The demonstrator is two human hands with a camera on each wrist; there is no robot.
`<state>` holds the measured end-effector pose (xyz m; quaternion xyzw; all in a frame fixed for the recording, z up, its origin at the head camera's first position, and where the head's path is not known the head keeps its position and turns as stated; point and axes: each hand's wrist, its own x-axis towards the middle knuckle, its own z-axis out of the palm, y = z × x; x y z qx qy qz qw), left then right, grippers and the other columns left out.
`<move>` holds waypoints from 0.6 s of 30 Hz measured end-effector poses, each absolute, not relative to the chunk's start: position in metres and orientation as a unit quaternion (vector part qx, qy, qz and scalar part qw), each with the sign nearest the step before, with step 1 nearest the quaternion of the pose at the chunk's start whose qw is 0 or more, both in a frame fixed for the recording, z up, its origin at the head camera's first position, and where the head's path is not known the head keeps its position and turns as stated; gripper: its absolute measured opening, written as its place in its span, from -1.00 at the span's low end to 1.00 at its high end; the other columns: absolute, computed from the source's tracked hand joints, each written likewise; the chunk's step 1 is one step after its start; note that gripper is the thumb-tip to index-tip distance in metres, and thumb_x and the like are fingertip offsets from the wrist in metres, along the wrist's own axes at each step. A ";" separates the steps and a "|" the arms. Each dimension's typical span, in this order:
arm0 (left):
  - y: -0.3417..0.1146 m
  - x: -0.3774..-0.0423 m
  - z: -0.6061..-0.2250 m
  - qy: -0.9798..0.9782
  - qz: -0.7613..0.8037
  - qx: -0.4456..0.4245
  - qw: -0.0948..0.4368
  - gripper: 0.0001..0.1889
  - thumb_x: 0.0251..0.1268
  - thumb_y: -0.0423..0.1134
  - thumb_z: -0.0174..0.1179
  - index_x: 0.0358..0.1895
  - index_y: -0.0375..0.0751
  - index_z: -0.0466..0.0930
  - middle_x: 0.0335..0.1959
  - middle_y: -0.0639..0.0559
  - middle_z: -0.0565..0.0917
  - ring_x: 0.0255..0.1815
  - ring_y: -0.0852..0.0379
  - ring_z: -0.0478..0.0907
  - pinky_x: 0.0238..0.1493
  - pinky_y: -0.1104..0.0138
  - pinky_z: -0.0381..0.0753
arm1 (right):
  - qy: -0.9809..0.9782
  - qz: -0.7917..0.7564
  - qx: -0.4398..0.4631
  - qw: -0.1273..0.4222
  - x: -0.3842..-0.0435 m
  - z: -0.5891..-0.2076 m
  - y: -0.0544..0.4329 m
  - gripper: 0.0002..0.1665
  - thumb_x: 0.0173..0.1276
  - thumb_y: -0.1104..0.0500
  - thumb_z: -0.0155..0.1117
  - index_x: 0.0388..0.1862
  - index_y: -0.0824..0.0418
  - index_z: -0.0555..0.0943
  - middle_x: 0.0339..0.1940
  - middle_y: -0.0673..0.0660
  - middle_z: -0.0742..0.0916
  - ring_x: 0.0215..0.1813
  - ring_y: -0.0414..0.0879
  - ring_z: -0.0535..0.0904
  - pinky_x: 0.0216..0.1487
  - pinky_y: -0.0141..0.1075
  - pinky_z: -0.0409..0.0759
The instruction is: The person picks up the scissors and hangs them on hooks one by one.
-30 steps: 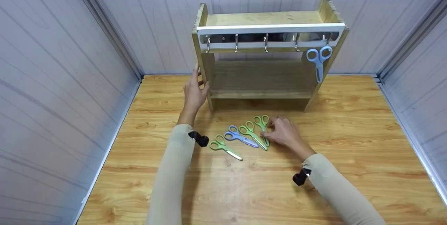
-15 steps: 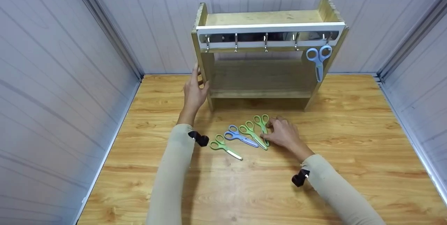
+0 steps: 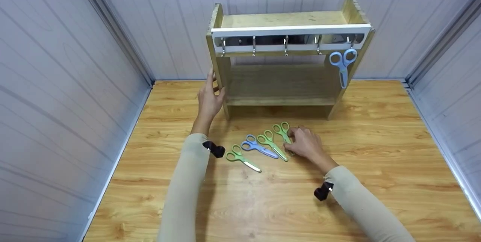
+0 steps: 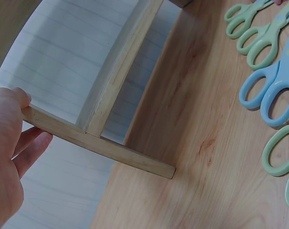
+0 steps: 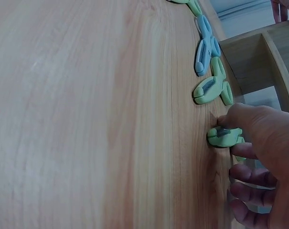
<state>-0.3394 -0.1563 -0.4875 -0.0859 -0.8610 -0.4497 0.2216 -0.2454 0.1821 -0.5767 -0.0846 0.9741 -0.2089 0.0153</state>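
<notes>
In the head view my left hand (image 3: pixel 210 101) grips the left side panel of a wooden shelf rack (image 3: pixel 282 101); the left wrist view shows its thumb and fingers on either side of the panel's edge (image 4: pixel 70 133). My right hand (image 3: pixel 306 143) pinches the rightmost green scissors (image 3: pixel 282 131) between thumb and index finger, partly covering the blades. Left of it on the table lie another pair of green scissors (image 3: pixel 267 142), blue scissors (image 3: pixel 257 146) and a further green pair (image 3: pixel 240 156). In the right wrist view the pinched scissors (image 5: pixel 224 137) are close to the tabletop.
A row of several metal hooks (image 3: pixel 286 45) runs along the rack's white front rail (image 3: pixel 291 31). Light blue scissors (image 3: pixel 343 66) hang by one loop from the rightmost hook. Pale panelled walls (image 3: pixel 180 27) enclose the wooden table (image 3: pixel 263 212) at the back and both sides.
The rightmost green scissors have shifted slightly and turned under my right hand, their loops a little farther from me. My left hand stays on the rack; the other scissors lie where they were.
</notes>
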 end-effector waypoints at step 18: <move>-0.157 -0.340 -0.488 -0.863 -0.441 -0.088 0.229 -0.21 0.57 -0.42 0.35 0.77 -0.29 0.24 0.44 -0.48 0.69 0.18 -0.44 0.87 0.22 -0.12 0.94 | 0.970 -0.231 -0.073 0.001 -0.248 -0.580 0.185 -0.56 0.29 0.14 0.45 0.14 0.19 0.81 0.08 0.26 0.90 0.14 0.37 0.84 0.00 0.32 0.81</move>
